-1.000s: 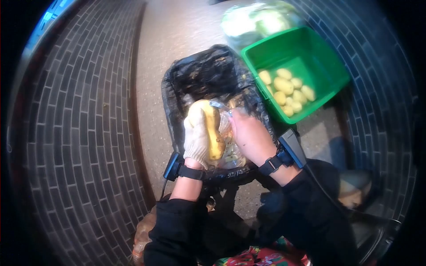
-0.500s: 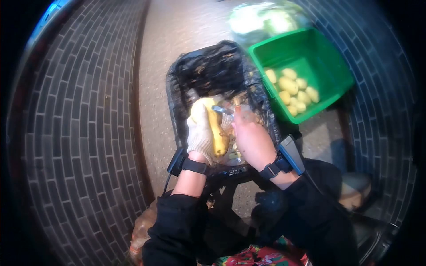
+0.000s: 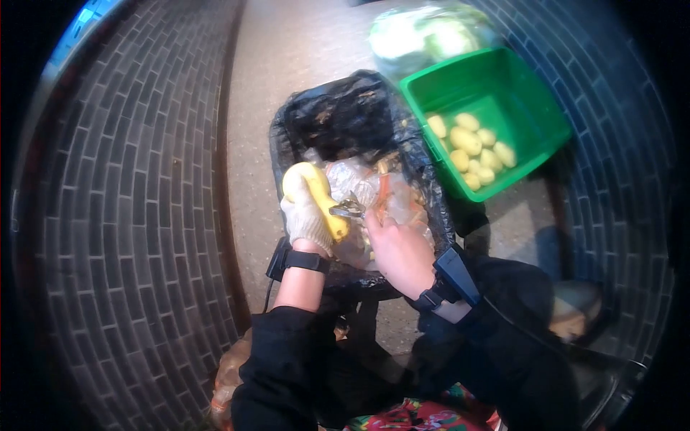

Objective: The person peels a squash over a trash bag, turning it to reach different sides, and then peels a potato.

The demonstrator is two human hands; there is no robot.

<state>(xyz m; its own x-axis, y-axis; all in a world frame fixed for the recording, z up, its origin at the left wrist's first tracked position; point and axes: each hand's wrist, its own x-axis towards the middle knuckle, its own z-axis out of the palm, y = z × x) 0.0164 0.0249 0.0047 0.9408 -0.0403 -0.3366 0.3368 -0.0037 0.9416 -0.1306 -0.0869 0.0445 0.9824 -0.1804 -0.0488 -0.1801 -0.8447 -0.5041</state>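
In the head view, my left hand (image 3: 309,223), in a pale knit glove, is closed around a long, curved yellow squash (image 3: 320,188). The squash is bulbous at its far end and has a dark spot at its near end. My bare right hand (image 3: 399,248) grips a peeler (image 3: 348,208), whose metal head is right at the squash's right side. Both hands are over a bin lined with a black plastic bag (image 3: 338,108). Crumpled clear plastic (image 3: 352,176) and scraps lie inside the bin, partly hidden by my hands.
At the right stands a green tub (image 3: 528,108) with several peeled potatoes (image 3: 467,141) in it. Behind it sits a clear bag of pale green vegetables (image 3: 438,36). Brick-patterned walls (image 3: 136,187) rise on both sides. A reddish net bag (image 3: 228,377) lies at lower left.
The squash and my left hand have shifted left, with the squash turned so its near end shows less. My right hand has moved slightly down, and the peeler head sits lower along the squash.
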